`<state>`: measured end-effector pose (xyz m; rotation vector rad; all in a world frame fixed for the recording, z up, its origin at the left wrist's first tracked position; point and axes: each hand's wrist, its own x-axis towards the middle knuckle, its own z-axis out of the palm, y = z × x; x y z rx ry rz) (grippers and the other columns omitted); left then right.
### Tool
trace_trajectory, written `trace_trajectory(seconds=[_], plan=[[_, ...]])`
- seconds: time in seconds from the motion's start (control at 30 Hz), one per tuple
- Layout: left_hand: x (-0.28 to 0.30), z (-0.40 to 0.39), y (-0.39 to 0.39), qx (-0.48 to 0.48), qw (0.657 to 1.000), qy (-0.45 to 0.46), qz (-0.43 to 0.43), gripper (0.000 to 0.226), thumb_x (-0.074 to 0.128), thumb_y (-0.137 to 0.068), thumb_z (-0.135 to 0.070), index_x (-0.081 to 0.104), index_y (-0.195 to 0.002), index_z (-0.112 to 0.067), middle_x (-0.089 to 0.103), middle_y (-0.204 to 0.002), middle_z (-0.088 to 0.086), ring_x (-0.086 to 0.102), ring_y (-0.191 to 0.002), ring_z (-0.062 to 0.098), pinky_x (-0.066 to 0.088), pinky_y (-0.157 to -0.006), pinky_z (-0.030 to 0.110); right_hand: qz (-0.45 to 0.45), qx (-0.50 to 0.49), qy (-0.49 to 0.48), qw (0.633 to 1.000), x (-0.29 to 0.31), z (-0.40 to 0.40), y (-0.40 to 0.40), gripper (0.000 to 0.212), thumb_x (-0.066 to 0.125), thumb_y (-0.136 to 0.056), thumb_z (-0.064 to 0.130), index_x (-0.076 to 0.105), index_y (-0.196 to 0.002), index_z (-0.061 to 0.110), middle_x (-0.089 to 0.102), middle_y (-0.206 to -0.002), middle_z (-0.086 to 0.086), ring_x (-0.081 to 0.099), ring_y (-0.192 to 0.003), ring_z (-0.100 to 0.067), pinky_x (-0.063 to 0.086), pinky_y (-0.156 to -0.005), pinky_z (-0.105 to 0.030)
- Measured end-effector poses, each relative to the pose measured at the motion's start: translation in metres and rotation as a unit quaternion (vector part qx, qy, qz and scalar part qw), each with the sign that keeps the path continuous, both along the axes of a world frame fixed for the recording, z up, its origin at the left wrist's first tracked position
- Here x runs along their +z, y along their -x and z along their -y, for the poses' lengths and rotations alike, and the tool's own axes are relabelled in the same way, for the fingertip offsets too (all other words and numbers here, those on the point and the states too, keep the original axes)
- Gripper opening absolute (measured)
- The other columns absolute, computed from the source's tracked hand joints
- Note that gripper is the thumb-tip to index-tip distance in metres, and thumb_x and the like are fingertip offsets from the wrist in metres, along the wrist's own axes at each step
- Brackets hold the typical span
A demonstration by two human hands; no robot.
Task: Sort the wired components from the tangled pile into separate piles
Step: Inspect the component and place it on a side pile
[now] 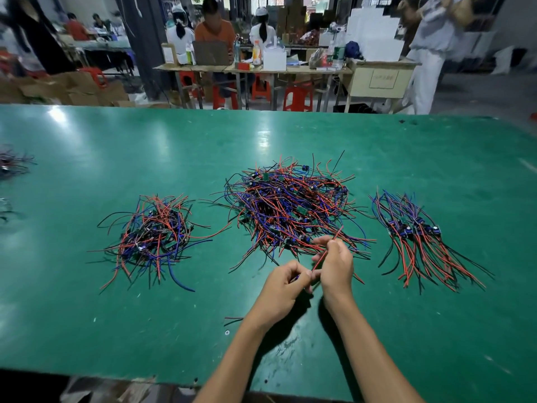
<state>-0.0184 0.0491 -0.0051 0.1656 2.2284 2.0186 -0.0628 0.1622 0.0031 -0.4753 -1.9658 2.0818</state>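
Observation:
A big tangled pile (290, 207) of red, blue and black wires with small green boards lies mid-table. A looser pile (154, 234) sits to its left, and a neatly fanned pile (418, 237) to its right. Just in front of the tangled pile, my left hand (286, 283) curls its fingers round a wired component, mostly hidden in the fist. My right hand (334, 263) pinches that component's red wire (335, 234), which sticks up past the fingers. Both hands touch each other above the table.
The green table (116, 315) has its near edge at the bottom of the view. More wired parts (11, 164) lie at the far left edge. A short loose wire piece (232, 319) lies by my left forearm. People sit and stand at desks beyond the table.

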Motion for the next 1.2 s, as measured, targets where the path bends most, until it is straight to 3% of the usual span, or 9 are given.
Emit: trace_trajectory(seconds=[0.17,0.37,0.5,0.57,0.63,0.8,0.9,1.03,1.2], plan=[[0.005,0.000,-0.007,-0.018,0.998,0.052,0.005,0.015,0.061,-0.094,-0.029,0.065,-0.081,-0.024,0.070,-0.070,-0.001,0.054,-0.066,0.017,0.042,-0.065,0.033,0.019,-0.058,0.085,0.994,0.009,-0.012,0.013,0.030,0.035,-0.098,0.013,0.061,-0.086,0.021,0.069,-0.094,0.003,0.057,-0.058,-0.012,0.044,-0.037,-0.026],[0.018,0.002,-0.007,0.016,0.998,-0.038,0.041,0.016,0.061,-0.099,-0.017,0.074,-0.091,-0.013,0.072,-0.077,-0.008,0.049,-0.056,0.004,0.037,-0.051,0.016,-0.049,0.011,0.153,0.987,-0.001,-0.025,-0.001,0.031,0.037,-0.109,0.026,0.067,-0.110,0.020,0.072,-0.097,-0.006,0.060,-0.055,-0.011,0.054,-0.047,-0.027],[0.038,0.003,0.001,0.103,0.958,-0.239,0.118,0.021,0.058,-0.099,-0.031,0.077,-0.099,-0.022,0.067,-0.076,-0.015,0.056,-0.061,-0.002,0.044,-0.055,0.013,-0.084,0.105,-0.115,0.984,-0.012,-0.021,-0.020,0.020,0.062,-0.100,0.021,0.064,-0.112,0.037,0.073,-0.095,0.000,0.066,-0.071,-0.019,0.057,-0.067,-0.039],[0.048,0.003,0.007,0.126,0.922,-0.329,0.160,0.022,0.056,-0.099,-0.036,0.075,-0.101,-0.026,0.066,-0.075,-0.013,0.053,-0.055,0.000,0.043,-0.052,0.018,-0.119,0.177,-0.186,0.959,-0.012,-0.016,-0.027,0.025,0.074,-0.092,0.024,0.065,-0.110,0.039,0.073,-0.092,0.006,0.069,-0.075,-0.018,0.056,-0.071,-0.033],[0.053,0.001,0.013,0.151,0.915,-0.328,0.182,0.023,0.057,-0.097,-0.041,0.073,-0.105,-0.027,0.060,-0.074,-0.012,0.043,-0.052,0.002,0.037,-0.049,0.019,-0.135,0.207,-0.203,0.947,-0.009,-0.013,-0.031,0.025,0.081,-0.087,0.028,0.067,-0.105,0.039,0.074,-0.090,0.010,0.068,-0.073,-0.010,0.052,-0.067,-0.023],[0.048,-0.003,0.013,0.184,0.910,-0.305,0.214,0.022,0.062,-0.095,-0.042,0.075,-0.101,-0.026,0.063,-0.082,-0.015,0.038,-0.061,0.006,0.028,-0.052,0.021,-0.130,0.207,-0.072,0.967,-0.005,-0.018,-0.034,0.022,0.086,-0.078,0.031,0.076,-0.097,0.030,0.076,-0.086,-0.002,0.066,-0.072,-0.022,0.052,-0.066,-0.028],[0.043,-0.007,0.006,0.185,0.912,-0.288,0.225,0.024,0.069,-0.090,-0.042,0.075,-0.105,-0.024,0.071,-0.085,-0.017,0.049,-0.067,0.007,0.033,-0.060,0.024,-0.129,0.167,0.010,0.977,-0.003,-0.021,-0.033,0.019,0.078,-0.079,0.033,0.077,-0.093,0.019,0.075,-0.080,-0.006,0.065,-0.070,-0.010,0.053,-0.066,-0.022],[0.033,-0.017,-0.006,0.198,0.917,-0.276,0.208,0.024,0.074,-0.087,-0.036,0.074,-0.103,-0.017,0.077,-0.091,-0.011,0.058,-0.062,0.004,0.040,-0.057,0.020,-0.120,0.093,0.048,0.987,-0.004,-0.024,-0.030,0.024,0.072,-0.085,0.031,0.075,-0.087,0.008,0.073,-0.071,-0.002,0.060,-0.060,-0.004,0.049,-0.059,-0.016],[0.029,-0.022,-0.017,0.205,0.921,-0.289,0.160,0.019,0.076,-0.085,-0.029,0.073,-0.095,-0.013,0.079,-0.098,0.003,0.059,-0.058,0.005,0.045,-0.053,0.016,-0.131,0.107,0.061,0.984,-0.006,-0.025,-0.029,0.012,0.070,-0.093,0.021,0.076,-0.089,0.011,0.069,-0.071,0.001,0.058,-0.062,-0.006,0.048,-0.058,-0.017]])
